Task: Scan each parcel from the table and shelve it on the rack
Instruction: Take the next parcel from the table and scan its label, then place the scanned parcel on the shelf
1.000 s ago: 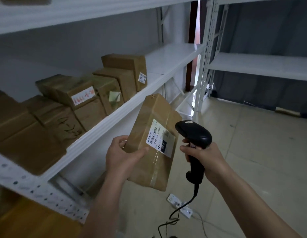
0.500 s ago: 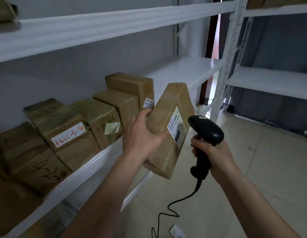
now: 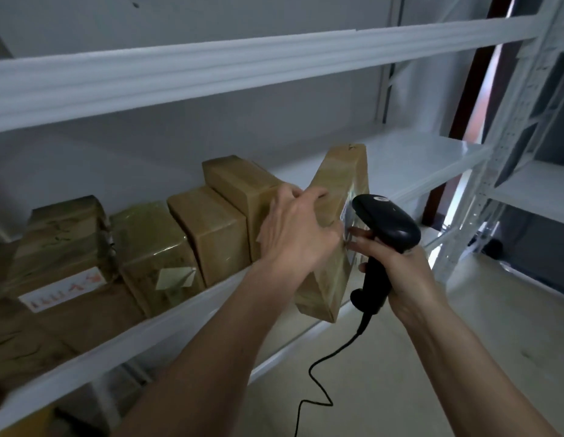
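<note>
The left hand (image 3: 293,231) grips a brown taped parcel (image 3: 340,197) by its upper side face, fingers curled over the edge. The parcel is tilted, with its lower end projecting past the front edge of the white rack shelf (image 3: 409,162). The right hand (image 3: 397,272) holds a black corded scanner (image 3: 384,222) by the handle, its head just beside the parcel's label. A row of brown parcels (image 3: 211,228) stands on the same shelf to the left, the nearest just beside the held parcel. The scanner cable (image 3: 324,370) hangs toward the floor.
</note>
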`<state>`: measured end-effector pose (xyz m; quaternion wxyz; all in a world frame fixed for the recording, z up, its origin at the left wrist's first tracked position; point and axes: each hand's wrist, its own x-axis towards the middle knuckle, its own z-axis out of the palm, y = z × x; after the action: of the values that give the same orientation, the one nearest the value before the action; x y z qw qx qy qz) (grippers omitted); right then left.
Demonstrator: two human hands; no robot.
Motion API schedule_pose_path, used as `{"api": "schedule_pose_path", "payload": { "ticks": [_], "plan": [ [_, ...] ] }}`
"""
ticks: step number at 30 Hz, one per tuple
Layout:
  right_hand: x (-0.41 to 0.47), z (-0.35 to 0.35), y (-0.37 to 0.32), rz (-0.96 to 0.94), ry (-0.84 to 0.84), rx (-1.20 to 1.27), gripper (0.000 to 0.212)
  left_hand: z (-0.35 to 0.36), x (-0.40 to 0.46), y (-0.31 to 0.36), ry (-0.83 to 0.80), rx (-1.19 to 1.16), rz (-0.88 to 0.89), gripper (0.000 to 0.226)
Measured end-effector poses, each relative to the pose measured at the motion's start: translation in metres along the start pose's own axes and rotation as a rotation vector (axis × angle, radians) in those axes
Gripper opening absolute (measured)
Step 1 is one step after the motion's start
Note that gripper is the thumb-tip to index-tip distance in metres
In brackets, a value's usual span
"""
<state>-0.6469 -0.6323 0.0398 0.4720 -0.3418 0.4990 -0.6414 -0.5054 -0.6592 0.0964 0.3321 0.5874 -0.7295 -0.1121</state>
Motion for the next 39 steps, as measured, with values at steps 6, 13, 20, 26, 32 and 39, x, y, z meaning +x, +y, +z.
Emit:
{"api": "schedule_pose_path", "payload": {
  "ticks": [6, 13, 20, 26, 32, 39],
  "plan": [
    [0.075, -0.022, -0.023, 0.057, -0.138, 0.007, 0.014, 0.02, 0.066, 0.048, 0.096, 0.165, -0.095, 0.053],
    [0.126, -0.03, -0.03, 0.133, -0.278, 0.057, 0.011, 0.036, 0.128, 0.061, 0.107, 0.355, -0.357, 0.045],
    [0.153, -0.026, -0.025, 0.229, -0.398, 0.074, 0.014, 0.057, 0.136, 0.049, -0.012, 0.505, -0.542, 0.046],
    [0.17, -0.022, -0.018, 0.26, -0.46, 0.086, 0.023, 0.048, 0.121, 0.049, -0.047, 0.613, -0.231, 0.067],
    [0.179, -0.016, -0.011, 0.254, -0.515, 0.084, 0.032, 0.042, 0.106, 0.029, -0.384, 0.596, -0.064, 0.126],
    [0.181, -0.011, -0.003, 0.289, -0.534, 0.081, 0.022, 0.067, 0.121, 0.027, -0.177, 0.808, -0.197, 0.112]
  ]
}}
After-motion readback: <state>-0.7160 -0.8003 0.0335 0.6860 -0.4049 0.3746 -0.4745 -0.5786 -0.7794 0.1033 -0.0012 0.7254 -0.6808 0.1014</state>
